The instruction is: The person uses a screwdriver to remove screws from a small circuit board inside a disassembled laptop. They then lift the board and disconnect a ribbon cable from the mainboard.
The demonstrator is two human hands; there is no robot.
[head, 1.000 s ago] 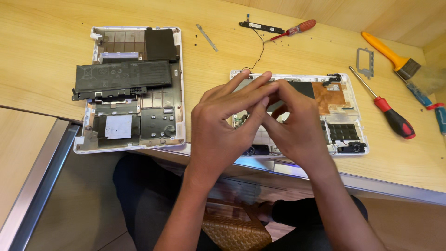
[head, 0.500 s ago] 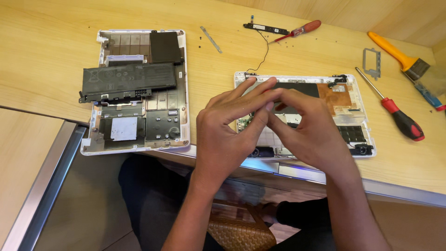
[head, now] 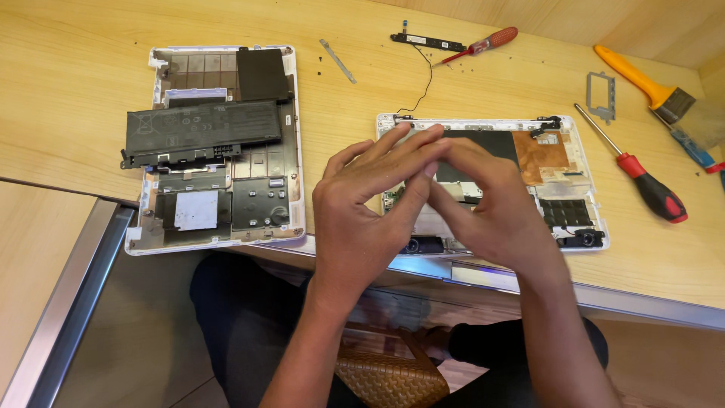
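The opened laptop base (head: pixel 555 177) lies on the wooden table (head: pixel 68 83) directly beneath both hands, its far edge at 12 o'clock from them. The left hand (head: pixel 362 204) and right hand (head: pixel 487 204) meet fingertip to fingertip above the base's left-centre area; fingers are extended and pressed together at the tips. Whether anything is pinched between them cannot be told — the contact point is hidden by the fingers themselves.

The base is a white shell with internals exposed: a black panel at centre, a copper-coloured heat plate toward 1 o'clock, a small round speaker at each near corner. The hands cover most of its left half.

Surroundings:
- At 9 o'clock, a second white shell (head: pixel 219 189), open side up, with a long black battery pack (head: pixel 200 132) lying across it.
- At 12 o'clock, a thin black strip with wire (head: pixel 427 41) and a small red-handled screwdriver (head: pixel 483 44); a flat metal bar (head: pixel 337 60) toward 11 o'clock.
- At 3 o'clock, a large red-and-black screwdriver (head: pixel 642 177); beyond it a grey metal bracket (head: pixel 601 97) and an orange-handled brush (head: pixel 646 75)
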